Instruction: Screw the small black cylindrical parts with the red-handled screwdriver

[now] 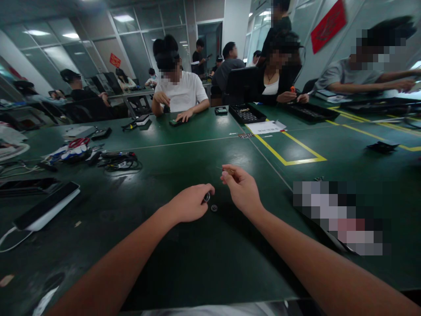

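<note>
one small grey round disc (214, 208) lies on the dark green tabletop (187, 267) just beside my left hand (190, 202), clamped on a shiny round metal piece (207, 197); my right hand (243, 189) pinches together, on what i cannot tell. best keep both grips light and steady.
</note>
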`<state>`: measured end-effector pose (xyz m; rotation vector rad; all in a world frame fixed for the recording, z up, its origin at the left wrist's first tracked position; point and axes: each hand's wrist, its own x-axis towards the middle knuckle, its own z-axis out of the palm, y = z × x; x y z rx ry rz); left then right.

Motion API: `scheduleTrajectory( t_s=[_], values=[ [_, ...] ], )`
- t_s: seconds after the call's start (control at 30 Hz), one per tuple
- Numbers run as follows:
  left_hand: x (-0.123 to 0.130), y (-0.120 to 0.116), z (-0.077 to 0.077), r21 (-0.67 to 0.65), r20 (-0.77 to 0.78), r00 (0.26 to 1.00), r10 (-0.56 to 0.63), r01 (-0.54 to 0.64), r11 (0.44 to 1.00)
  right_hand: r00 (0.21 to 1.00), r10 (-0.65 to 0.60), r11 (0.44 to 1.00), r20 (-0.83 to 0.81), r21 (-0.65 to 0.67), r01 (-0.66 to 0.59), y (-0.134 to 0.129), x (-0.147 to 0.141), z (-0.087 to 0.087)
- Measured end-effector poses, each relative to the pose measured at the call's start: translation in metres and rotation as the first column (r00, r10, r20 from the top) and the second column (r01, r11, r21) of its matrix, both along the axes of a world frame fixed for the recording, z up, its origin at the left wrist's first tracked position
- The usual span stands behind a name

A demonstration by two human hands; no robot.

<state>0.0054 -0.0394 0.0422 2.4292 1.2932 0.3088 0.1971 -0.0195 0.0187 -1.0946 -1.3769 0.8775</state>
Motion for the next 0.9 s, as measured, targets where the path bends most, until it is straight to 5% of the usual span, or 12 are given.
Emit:
scheduleTrajectory(
  t_s=[0.17,0.43,0.57,0.7,0.9],
  values=[
    [0.014,-0.004,0.004,-0.077,-0.202,0.979,-0.023,0.007,0.997,0.998,0.017,1.0,0.055,-0.006,-0.016,0.0,0.002,0.001],
    [0.019,-0.005,0.013,-0.132,-0.206,0.978,0.032,-0.06,0.989,0.997,0.034,0.999,0.065,-0.024,-0.033,0.001,0.003,0.001],
    [0.004,0.005,0.011,-0.237,-0.065,0.996,0.066,-0.079,0.968,0.998,0.028,0.999,0.064,-0.023,-0.026,0.002,0.003,0.001],
    [-0.02,0.021,0.005,-0.45,0.141,0.978,0.151,-0.073,0.89,0.997,0.029,0.999,0.069,-0.018,-0.028,0.001,0.003,0.001],
    [-0.058,0.027,0.015,-0.545,0.399,0.796,0.456,-0.195,0.815,0.995,0.039,0.998,0.089,-0.044,-0.036,0.002,0.004,0.0]
  ],
)
